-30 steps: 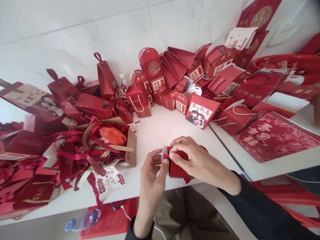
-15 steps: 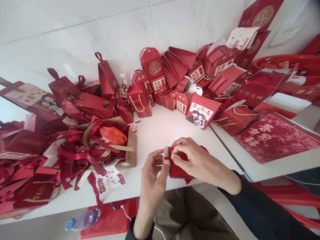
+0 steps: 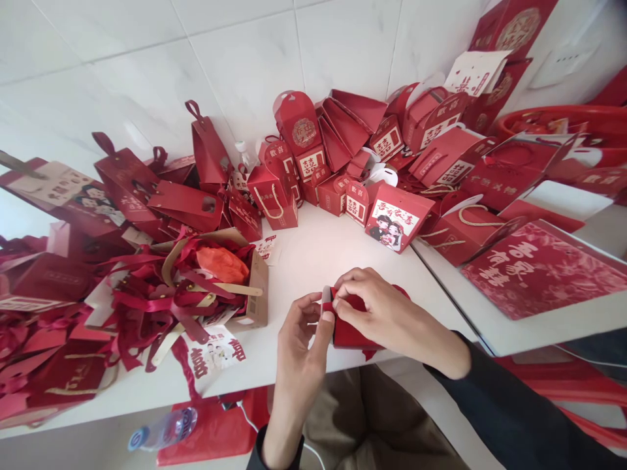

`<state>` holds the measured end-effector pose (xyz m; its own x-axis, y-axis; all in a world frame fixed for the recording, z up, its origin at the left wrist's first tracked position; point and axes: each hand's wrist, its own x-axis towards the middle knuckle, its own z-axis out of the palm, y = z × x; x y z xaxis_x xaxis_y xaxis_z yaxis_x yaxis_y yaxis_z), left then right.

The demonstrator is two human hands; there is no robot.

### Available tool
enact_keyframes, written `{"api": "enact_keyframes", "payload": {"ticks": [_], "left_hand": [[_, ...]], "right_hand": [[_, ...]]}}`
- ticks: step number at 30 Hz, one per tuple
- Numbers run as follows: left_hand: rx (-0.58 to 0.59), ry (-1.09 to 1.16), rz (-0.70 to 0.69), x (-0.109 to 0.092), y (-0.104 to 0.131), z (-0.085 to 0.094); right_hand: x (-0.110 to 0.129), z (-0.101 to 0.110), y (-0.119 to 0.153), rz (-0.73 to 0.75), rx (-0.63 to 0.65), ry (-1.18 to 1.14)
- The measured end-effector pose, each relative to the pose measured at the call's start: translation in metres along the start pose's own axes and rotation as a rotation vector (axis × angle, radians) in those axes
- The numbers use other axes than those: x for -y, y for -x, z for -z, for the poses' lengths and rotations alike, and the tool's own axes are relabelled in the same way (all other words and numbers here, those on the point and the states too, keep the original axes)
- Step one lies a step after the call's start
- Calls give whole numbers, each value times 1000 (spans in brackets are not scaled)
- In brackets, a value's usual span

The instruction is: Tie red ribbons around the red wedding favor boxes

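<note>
A small red paper gift box [image 3: 355,334] lies on the white table [image 3: 304,261] close to its front edge. At its left end a pale inner flap shows, pinched between the thumb and fingers of my left hand [image 3: 304,333]. My right hand [image 3: 375,303] reaches across the box from the right, its thumb and index finger closed on red ribbon near that same end. Most of the box top is hidden beneath my right hand. A bit of red ribbon pokes out under the box's front side.
Left of my hands stands a cardboard box [image 3: 257,287] full of red ribbons and straps, with a printed card [image 3: 215,356] before it. Red gift boxes [image 3: 277,196] line the wall and both sides. A plastic bottle [image 3: 164,429] lies below the table.
Both hands keep nearly the same place and grip. The right finger and thumb have shifted very slightly at the box's left end.
</note>
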<state>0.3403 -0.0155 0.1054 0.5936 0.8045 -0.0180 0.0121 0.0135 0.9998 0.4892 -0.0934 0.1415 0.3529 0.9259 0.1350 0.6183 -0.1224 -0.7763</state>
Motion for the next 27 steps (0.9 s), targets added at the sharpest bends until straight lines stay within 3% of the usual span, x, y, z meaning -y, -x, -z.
{"api": "enact_keyframes", "payload": {"ticks": [4, 12, 17, 20, 22, 27], "left_hand": [[-84, 58, 59, -1, 0, -3], [-56, 150, 112, -4, -1, 3], [-270, 432, 255, -7, -12, 15], [-440, 606, 374, 4, -17, 20], [-491, 657, 454, 13, -13, 19], [-427, 546, 444, 29, 17, 10]], "right_hand": [[-1, -2, 0, 19, -9, -21], [-7, 5, 10, 64, -7, -26], [-16, 17, 23, 88, 59, 26], [-22, 22, 33, 43, 54, 46], [-25, 25, 42, -1, 37, 23], [-37, 26, 65, -177, -147, -50]]}}
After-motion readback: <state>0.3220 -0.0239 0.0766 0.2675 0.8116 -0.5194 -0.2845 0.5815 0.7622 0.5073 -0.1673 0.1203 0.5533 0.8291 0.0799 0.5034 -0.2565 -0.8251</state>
